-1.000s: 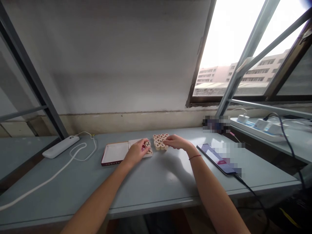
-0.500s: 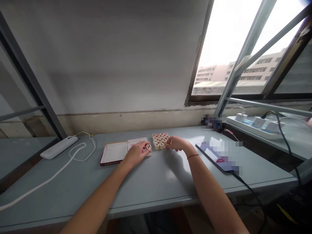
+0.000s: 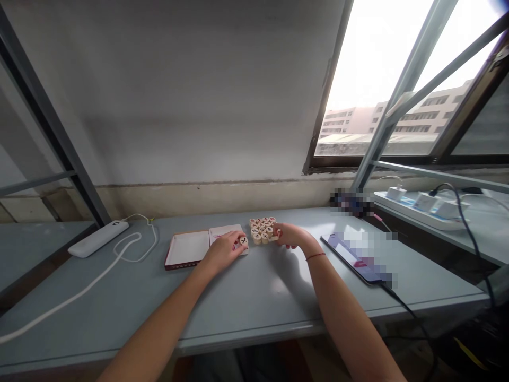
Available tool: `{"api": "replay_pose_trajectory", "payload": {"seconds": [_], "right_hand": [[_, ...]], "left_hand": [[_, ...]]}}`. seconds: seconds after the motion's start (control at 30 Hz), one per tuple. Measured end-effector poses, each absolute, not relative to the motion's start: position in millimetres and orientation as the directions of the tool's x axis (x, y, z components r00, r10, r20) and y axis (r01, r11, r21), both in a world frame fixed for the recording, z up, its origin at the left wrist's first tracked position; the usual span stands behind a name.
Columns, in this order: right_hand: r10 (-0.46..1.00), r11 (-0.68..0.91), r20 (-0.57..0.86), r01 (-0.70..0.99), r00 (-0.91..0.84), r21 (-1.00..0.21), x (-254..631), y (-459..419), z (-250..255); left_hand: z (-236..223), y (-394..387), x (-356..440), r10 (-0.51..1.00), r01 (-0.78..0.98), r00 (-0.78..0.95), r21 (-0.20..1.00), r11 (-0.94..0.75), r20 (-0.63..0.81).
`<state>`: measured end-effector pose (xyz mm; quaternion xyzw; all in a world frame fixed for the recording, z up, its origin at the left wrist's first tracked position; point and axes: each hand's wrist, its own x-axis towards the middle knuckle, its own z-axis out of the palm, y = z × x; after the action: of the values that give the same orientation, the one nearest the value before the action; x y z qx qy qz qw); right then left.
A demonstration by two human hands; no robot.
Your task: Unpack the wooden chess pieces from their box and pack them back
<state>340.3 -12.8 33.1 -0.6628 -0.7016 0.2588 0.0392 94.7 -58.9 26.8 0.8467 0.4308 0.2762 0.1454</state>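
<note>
Our left hand pinches a round piece over the white box; our right curls round another piece, just right of the grouped pieces — a knuckle nudging them could topple the front stacks.

On the tabletop, the open tray adjoins the box on its right, with the grouped round pieces just right of the box. The power bank and cable lie left of the tray; the tablet lies right of the pieces, before the window.
</note>
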Motion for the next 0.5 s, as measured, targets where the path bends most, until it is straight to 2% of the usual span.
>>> {"api": "replay_pose_trajectory", "payload": {"seconds": [0.2,0.33,0.43,0.5], "right_hand": [[0.932,-0.023,-0.331,0.888,-0.147,-0.459,341,-19,38],[0.929,-0.031,-0.344,0.9,-0.135,-0.435,341,-21,41],[0.96,0.032,-0.231,0.886,-0.155,-0.463,335,-23,46],[0.958,0.124,-0.144,0.812,-0.248,-0.571,326,-28,51]], "left_hand": [[24,-58,94,0.81,0.653,0.476,0.48,-0.586,0.342],[25,-58,94,0.807,0.655,0.485,0.472,-0.591,0.338],[25,-60,95,0.804,0.65,0.481,0.474,-0.594,0.349],[25,-61,97,0.8,0.64,0.471,0.481,-0.599,0.37]]}}
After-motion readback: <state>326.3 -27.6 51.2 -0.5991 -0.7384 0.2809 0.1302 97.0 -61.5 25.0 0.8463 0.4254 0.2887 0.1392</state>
